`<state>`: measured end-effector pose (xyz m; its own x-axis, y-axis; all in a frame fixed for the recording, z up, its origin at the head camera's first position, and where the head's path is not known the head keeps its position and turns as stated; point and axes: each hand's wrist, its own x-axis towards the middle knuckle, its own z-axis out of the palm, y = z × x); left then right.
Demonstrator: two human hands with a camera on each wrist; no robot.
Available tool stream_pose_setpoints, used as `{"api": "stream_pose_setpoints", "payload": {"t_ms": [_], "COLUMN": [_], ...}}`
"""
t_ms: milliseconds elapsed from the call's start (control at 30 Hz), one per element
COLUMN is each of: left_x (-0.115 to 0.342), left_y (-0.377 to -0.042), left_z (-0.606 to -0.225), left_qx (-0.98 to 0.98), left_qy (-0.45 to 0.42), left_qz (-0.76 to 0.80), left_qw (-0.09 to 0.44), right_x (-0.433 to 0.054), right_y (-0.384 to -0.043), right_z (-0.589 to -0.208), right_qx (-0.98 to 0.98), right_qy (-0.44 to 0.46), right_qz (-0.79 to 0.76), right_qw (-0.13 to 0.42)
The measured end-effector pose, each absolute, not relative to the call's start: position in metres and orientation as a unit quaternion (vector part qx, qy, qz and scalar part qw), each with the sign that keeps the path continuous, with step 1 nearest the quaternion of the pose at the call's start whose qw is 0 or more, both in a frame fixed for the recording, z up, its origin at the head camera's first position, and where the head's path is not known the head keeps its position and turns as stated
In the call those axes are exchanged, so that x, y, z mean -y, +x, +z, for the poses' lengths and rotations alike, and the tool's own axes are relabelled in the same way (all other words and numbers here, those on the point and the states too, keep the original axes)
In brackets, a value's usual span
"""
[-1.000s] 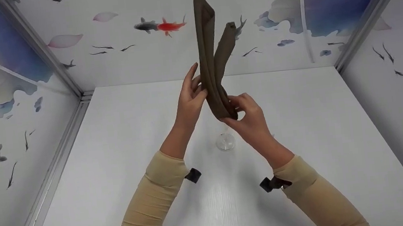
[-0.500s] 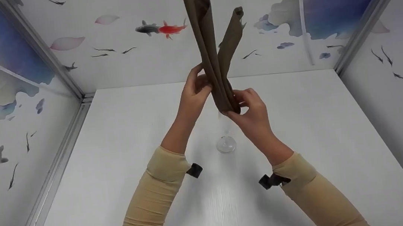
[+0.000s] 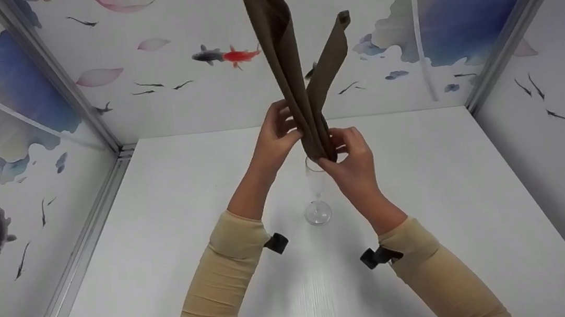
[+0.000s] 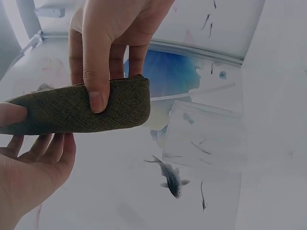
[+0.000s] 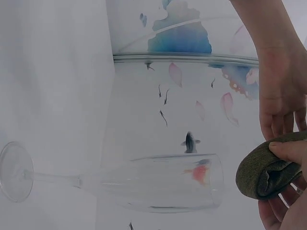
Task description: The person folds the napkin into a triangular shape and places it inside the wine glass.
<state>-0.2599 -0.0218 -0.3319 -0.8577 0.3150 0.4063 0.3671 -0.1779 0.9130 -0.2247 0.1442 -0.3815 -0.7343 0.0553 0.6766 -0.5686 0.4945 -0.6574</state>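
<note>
A dark brown folded cloth napkin (image 3: 295,81) is held up in front of me, its tall left flap and rolled right flap spread in a V. My left hand (image 3: 275,141) grips its left side, thumb in front and fingers behind. Lower down, my right hand (image 3: 353,156) pinches the narrow bottom end (image 4: 129,103). A clear stemmed glass, a flute (image 5: 163,184), stands upright on the table just below the napkin. In the head view its round foot (image 3: 318,213) shows, while the napkin and right hand partly cover its rim.
The white table (image 3: 201,188) is bounded by white panels printed with fish, petals and blue shapes. A grey metal rail (image 3: 69,254) runs along the left edge. Small black cameras (image 3: 276,243) sit at both wrists.
The napkin's flaps have spread apart, the tall one leaning left and the other right. Its bottom has shifted slightly right with both hands. The glass rim has come partly into view; the head view has tilted up.
</note>
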Motion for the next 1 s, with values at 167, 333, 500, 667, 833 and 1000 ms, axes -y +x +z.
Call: {"api": "stream_pose_setpoints", "payload": {"t_ms": [167,333,500,667,833,1000], "left_x": [0.018,0.010,0.003,-0.005,-0.007,-0.006], "left_y": [-0.262,-0.266,-0.275,-0.280,-0.283,-0.284], "left_z": [-0.334,-0.335,-0.333,-0.338,-0.345,-0.350], "left_qx": [0.651,0.666,0.667,0.686,0.696,0.697], "left_qy": [-0.250,-0.212,-0.205,-0.187,-0.176,-0.181], "left_qz": [-0.716,-0.713,-0.713,-0.699,-0.694,-0.692], "left_qw": [0.039,0.059,0.071,0.072,0.056,0.050], "right_x": [-0.143,-0.144,-0.147,-0.148,-0.147,-0.144], "right_y": [-0.228,-0.229,-0.234,-0.237,-0.239,-0.239], "right_z": [-0.384,-0.386,-0.386,-0.394,-0.402,-0.408], "right_qx": [0.800,0.803,0.804,0.809,0.812,0.813], "right_qy": [0.156,0.158,0.157,0.139,0.127,0.125], "right_qz": [0.477,0.464,0.447,0.430,0.422,0.412], "right_qw": [0.327,0.339,0.361,0.376,0.384,0.391]}}
